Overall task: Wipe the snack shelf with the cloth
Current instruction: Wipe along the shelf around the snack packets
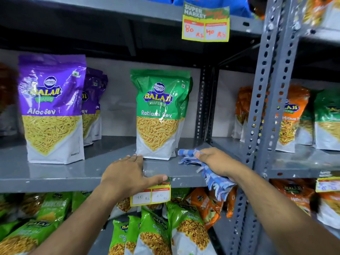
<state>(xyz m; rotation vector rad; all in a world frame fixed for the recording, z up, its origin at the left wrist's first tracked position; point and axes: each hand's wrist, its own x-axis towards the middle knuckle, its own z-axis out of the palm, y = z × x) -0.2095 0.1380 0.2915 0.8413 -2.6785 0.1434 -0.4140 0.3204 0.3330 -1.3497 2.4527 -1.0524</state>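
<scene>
The green Ratlami Sev pouch (159, 115) stands upright on the grey snack shelf (55, 173), with a second green pouch close behind it. Just right of its base, the right hand (216, 161) grasps a blue-and-white checked cloth (211, 173) — one bunched end lies on the shelf surface beside the pouch's bottom corner, while the frayed other end hangs over the shelf's front edge. Just left of the pouch's base, the left hand (128, 175) lies flat and released on the shelf, fingers straight, their tips at the pouch's lower left corner; the thumb reaches over the front lip onto a yellow price tag (150, 196) hanging below the pouch. Well to the left of the green pouch stands a purple Aloo Sev pouch (52, 107), more purple ones behind it. Above and to the right of the green pouch, a larger price label (205, 24) hangs from the upper shelf — right of it rises a perforated grey upright (265, 100)
</scene>
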